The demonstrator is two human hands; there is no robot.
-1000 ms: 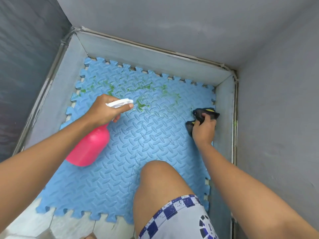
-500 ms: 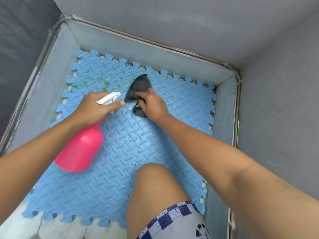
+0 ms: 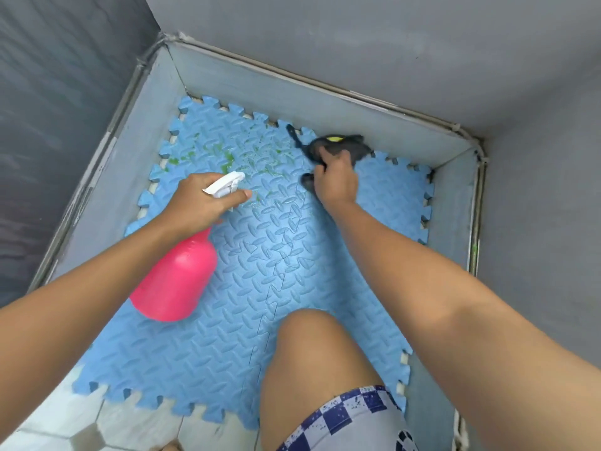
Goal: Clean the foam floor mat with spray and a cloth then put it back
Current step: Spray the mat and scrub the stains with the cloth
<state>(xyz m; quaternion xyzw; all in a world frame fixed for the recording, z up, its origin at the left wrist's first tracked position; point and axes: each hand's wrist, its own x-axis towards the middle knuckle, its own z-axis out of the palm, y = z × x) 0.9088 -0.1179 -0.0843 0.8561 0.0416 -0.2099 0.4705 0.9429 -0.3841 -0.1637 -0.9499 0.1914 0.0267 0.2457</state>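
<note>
A blue foam floor mat (image 3: 286,281) of interlocking tiles lies flat in a walled corner. Green smears (image 3: 224,164) mark its far left part. My left hand (image 3: 201,203) grips the white trigger head of a pink spray bottle (image 3: 177,281), which hangs tilted over the mat's left side, nozzle aimed at the smears. My right hand (image 3: 335,183) presses a dark cloth (image 3: 338,146) with a yellow patch against the mat near its far edge, right of the smears.
Grey walls (image 3: 325,102) close the mat in at the far, left and right sides. My bare knee (image 3: 315,362) rests over the mat's near middle. White floor tiles (image 3: 65,418) show at the near left.
My right hand has swept the cloth from the mat's far middle, beside the nozzle, rightward along the far edge. The left hand still holds the bottle in much the same pose.
</note>
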